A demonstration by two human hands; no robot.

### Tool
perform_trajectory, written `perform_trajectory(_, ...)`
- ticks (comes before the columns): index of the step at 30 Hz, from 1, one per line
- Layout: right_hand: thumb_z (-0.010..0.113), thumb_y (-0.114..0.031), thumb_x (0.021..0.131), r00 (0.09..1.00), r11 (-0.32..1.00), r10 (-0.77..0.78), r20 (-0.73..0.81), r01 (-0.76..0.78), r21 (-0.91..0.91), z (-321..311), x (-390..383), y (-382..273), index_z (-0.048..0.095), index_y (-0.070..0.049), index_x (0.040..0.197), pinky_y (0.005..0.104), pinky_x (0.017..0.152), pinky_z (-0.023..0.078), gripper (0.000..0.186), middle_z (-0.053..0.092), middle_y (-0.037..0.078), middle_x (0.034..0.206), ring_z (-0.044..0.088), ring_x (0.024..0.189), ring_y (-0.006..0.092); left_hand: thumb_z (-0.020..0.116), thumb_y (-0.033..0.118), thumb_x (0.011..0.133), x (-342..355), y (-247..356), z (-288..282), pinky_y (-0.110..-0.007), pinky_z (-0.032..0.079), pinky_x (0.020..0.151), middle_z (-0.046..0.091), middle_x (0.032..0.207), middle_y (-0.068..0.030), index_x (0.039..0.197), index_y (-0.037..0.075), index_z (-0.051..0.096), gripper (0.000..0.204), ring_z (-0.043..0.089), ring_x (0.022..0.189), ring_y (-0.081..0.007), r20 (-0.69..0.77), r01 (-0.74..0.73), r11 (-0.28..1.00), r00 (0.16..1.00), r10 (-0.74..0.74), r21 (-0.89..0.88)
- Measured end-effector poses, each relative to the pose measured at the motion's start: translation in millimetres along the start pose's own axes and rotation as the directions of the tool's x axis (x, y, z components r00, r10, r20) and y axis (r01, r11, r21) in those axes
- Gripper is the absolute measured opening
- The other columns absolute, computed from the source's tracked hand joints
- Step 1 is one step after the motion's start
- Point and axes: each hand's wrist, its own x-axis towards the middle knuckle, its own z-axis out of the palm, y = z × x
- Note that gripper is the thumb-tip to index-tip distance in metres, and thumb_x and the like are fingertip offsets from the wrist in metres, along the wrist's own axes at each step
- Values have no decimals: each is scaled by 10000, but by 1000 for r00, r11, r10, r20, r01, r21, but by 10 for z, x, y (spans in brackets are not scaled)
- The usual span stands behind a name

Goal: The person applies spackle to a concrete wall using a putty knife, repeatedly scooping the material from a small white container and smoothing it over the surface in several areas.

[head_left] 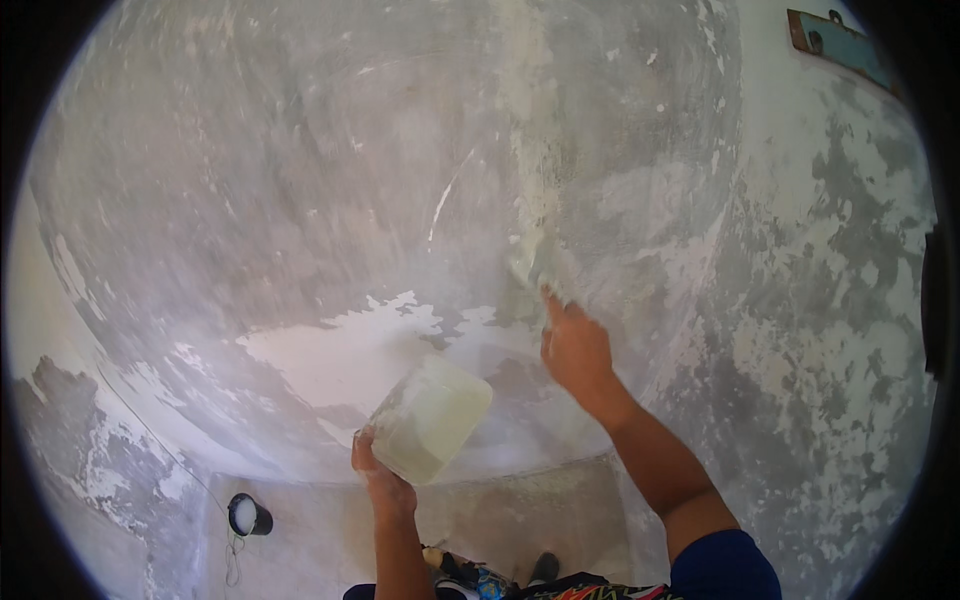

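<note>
My left hand (378, 470) is closed on the side of a pale, rounded rectangular plastic tub (432, 420), which is tilted and holds a whitish paste. My right hand (578, 352) is closed round a putty knife (541, 268). Its broad blade is smeared by motion and lies against or very close to the grey wall (330, 200). A pale vertical band of filler (533, 120) runs up the wall above the blade. The tub is lower and to the left of the right hand, apart from it.
A black bucket (262, 520) with whitish contents stands on the floor (330, 545) at lower left, beside a thin cord (232, 560). A patchy side wall (820, 300) rises at right. High on it is a bluish, rust-edged metal plate (845, 48). My shoe (545, 568) shows below.
</note>
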Motion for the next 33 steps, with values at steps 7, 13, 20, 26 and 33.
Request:
perform_trajectory(7,692,-49,861,988,982,-151,27,147,119,-472,56,-50,577,-46,1436,452,713,546,587,671,262,930,662,776,409,562,327,986,58,-42,20,-396,502,974,630,1163,-80,1177,63,590,327,611,1122,-235,60,-72,997,996,71,19)
perform_trajectory(13,677,-54,932,995,640,-81,-62,100,762,-880,162,29,489,-35,1487,342,599,518,586,741,155,905,641,631,185,556,339,993,22,-39,154,-387,511,955,623,1121,-70,1156,67,596,320,615,1089,-223,105,-87,995,990,92,-50)
perform_trajectory(20,714,-75,902,926,-59,-46,375,-377,924,-475,-1093,398,480,-38,1449,241,573,446,596,726,109,912,610,672,102,565,361,989,-58,-84,519,-356,523,872,621,1028,-63,1078,62,599,313,621,981,-188,145,-93,991,984,106,-94)
perform_trajectory(26,628,-138,935,894,-394,-48,445,-427,814,379,-1784,653,415,56,1486,359,724,574,622,681,190,1060,700,863,260,567,311,977,-102,-122,377,-312,489,799,583,925,-32,1011,62,595,254,571,878,-138,141,-168,977,979,149,129)
perform_trajectory(33,668,-142,952,875,-345,49,482,-438,830,494,-1939,482,470,41,1450,265,623,462,567,683,96,968,552,693,111,547,238,962,-129,-120,217,-270,454,791,569,891,-16,957,56,599,189,538,856,-120,127,-225,903,973,191,366)
